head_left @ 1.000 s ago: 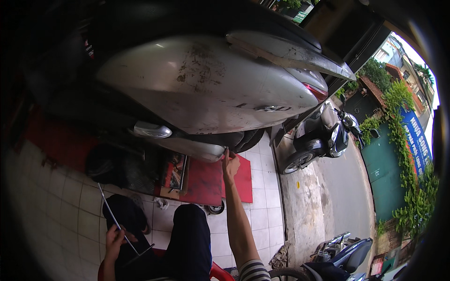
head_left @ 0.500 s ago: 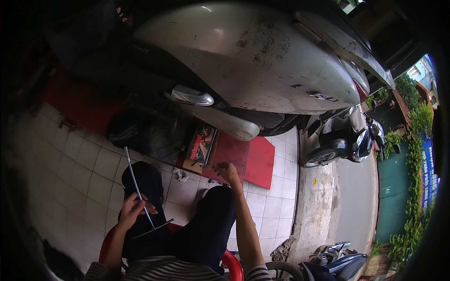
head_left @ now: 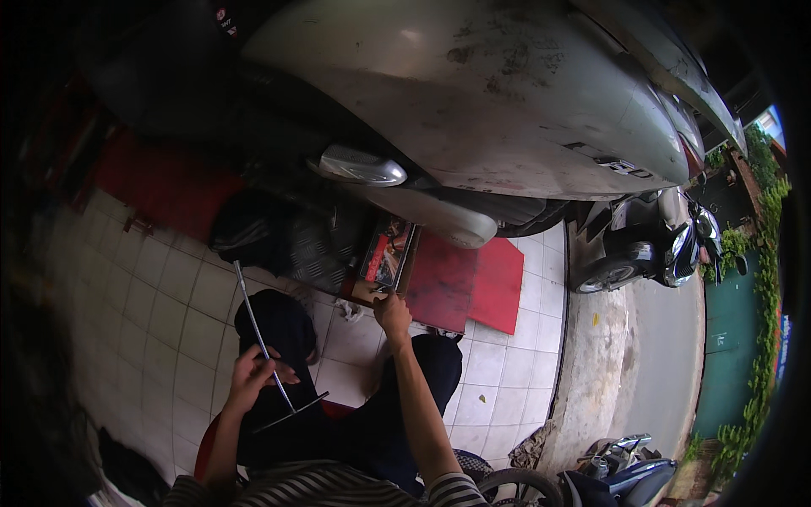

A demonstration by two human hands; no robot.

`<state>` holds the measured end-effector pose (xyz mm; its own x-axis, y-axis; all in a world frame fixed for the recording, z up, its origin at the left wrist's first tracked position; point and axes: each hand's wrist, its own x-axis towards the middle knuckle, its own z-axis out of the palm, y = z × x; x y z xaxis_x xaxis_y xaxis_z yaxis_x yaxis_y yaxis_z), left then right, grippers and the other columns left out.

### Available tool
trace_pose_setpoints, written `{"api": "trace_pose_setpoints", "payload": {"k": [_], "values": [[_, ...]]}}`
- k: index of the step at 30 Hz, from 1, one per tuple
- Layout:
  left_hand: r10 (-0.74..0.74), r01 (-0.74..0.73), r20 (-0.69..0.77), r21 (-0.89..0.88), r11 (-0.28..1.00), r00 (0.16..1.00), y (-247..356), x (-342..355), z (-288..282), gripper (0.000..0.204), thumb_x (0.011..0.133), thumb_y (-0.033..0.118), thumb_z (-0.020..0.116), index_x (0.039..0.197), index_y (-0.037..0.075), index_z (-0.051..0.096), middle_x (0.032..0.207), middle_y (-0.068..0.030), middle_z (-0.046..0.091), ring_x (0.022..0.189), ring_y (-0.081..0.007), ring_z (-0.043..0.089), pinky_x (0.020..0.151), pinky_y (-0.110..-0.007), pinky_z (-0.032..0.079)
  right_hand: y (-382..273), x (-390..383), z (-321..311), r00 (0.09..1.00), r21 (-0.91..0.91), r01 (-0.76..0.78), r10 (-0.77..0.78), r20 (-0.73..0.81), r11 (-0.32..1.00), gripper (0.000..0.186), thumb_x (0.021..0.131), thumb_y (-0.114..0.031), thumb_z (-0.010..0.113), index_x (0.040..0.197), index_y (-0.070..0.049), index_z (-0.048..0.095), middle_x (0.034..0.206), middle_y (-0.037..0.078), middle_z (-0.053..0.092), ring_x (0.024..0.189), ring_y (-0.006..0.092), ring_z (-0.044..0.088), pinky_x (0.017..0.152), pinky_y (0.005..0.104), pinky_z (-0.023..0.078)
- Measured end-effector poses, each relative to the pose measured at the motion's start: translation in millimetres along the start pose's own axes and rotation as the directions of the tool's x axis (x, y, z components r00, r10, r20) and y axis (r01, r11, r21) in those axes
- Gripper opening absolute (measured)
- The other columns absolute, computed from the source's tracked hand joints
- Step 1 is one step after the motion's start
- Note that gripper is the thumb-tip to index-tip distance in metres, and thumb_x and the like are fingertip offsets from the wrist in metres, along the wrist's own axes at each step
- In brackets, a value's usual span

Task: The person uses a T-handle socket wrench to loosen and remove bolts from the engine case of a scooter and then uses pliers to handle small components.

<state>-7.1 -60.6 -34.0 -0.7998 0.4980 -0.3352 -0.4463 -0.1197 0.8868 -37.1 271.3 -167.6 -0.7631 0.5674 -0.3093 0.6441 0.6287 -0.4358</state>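
Note:
My left hand (head_left: 251, 375) is closed round the shaft of a long T-handle socket wrench (head_left: 253, 314). Its crossbar lies low over my lap, and the far end of the shaft reaches up near a dark, rounded part of the scooter. My right arm stretches forward, and my right hand (head_left: 394, 316) is at the near edge of a small cardboard box (head_left: 365, 291) on the red lift platform (head_left: 435, 283). Those fingers are drawn together; what they hold, if anything, is too small to tell. A dark printed packet (head_left: 390, 253) lies in the box.
A silver scooter (head_left: 473, 110) fills the space above, its footpeg (head_left: 361, 166) jutting out. A whitish rag (head_left: 349, 311) lies on the tiled floor (head_left: 198, 338) by the platform. Two more motorbikes, one a scooter (head_left: 634, 253), stand at the right by the road. I sit on a red stool (head_left: 205, 444).
My right hand has moved left and slightly down, from over the red platform to the box's near edge, its fingers now closed. The left hand keeps the wrench. The whole view has shifted a little.

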Motion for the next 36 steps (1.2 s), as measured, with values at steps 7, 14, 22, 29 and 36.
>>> {"api": "trace_pose_setpoints", "payload": {"k": [7, 14, 22, 29, 36], "values": [[-0.005, 0.005, 0.046, 0.001, 1.000, 0.999, 2.1, 7.9, 13.0, 0.018, 0.102, 0.015, 0.053, 0.109, -0.001, 0.047, 0.094, -0.0235, 0.069, 0.088, -0.0362, 0.072, 0.078, -0.043, 0.062, 19.5, -94.7, -28.3, 0.851, 0.657, 0.287, -0.501, 0.159, 0.697, 0.054, 0.076, 0.011, 0.049, 0.126, -0.005, 0.055, 0.109, 0.016, 0.070, 0.092, 0.0268, 0.070, 0.079, 0.0344, 0.055], [-0.005, 0.004, 0.067, 0.005, 1.000, 0.998, 9.8, -3.2, 38.6, 0.012, 0.102, 0.013, 0.051, 0.101, 0.002, 0.045, 0.094, -0.0229, 0.069, 0.091, -0.0348, 0.072, 0.080, -0.039, 0.063, -17.2, -263.4, -93.9, 0.760, 0.346, 0.519, -0.607, 0.233, 0.782, 0.067, 0.081, -0.028, 0.077, 0.139, -0.012, 0.047, 0.129, 0.017, 0.051, 0.123, 0.0380, 0.046, 0.109, 0.0481, 0.032], [0.061, -0.150, 0.315, 0.267, 0.952, 0.947, -19.5, -4.7, 105.8, 0.020, 0.097, 0.006, 0.061, 0.110, -0.003, 0.048, 0.101, -0.0191, 0.072, 0.095, -0.0237, 0.072, 0.080, -0.031, 0.059, -18.3, -294.0, -56.7, 0.918, 0.926, 0.057, -0.385, 0.099, 0.373, 0.035, 0.109, -0.025, 0.034, 0.121, 0.004, 0.050, 0.094, 0.015, 0.069, 0.086, 0.0195, 0.070, 0.085, 0.0328, 0.053], [0.558, -0.432, 0.199, 0.842, 0.324, 0.806, 32.2, 21.9, 76.9, 0.012, 0.090, 0.016, 0.068, 0.098, 0.008, 0.069, 0.084, -0.0044, 0.070, 0.080, -0.0242, 0.063, 0.080, -0.038, 0.042, -22.9, -205.6, -104.4, 0.947, 0.949, -0.071, -0.278, 0.160, 0.307, 0.034, 0.108, -0.030, 0.039, 0.110, 0.001, 0.055, 0.072, 0.006, 0.059, 0.061, 0.0130, 0.060, 0.065, 0.0274, 0.051], [0.524, -0.282, -0.196, 0.662, 0.694, 0.829, 15.3, 39.3, 34.9, 0.011, 0.095, 0.014, 0.065, 0.091, 0.003, 0.065, 0.072, -0.0030, 0.063, 0.068, -0.0154, 0.050, 0.070, -0.030, 0.040, -11.2, -171.9, -68.7, 0.977, 0.962, -0.061, -0.181, 0.112, 0.266, 0.034, 0.107, -0.028, 0.042, 0.111, 0.002, 0.057, 0.074, 0.009, 0.063, 0.065, 0.0160, 0.066, 0.072, 0.0305, 0.055]]}}
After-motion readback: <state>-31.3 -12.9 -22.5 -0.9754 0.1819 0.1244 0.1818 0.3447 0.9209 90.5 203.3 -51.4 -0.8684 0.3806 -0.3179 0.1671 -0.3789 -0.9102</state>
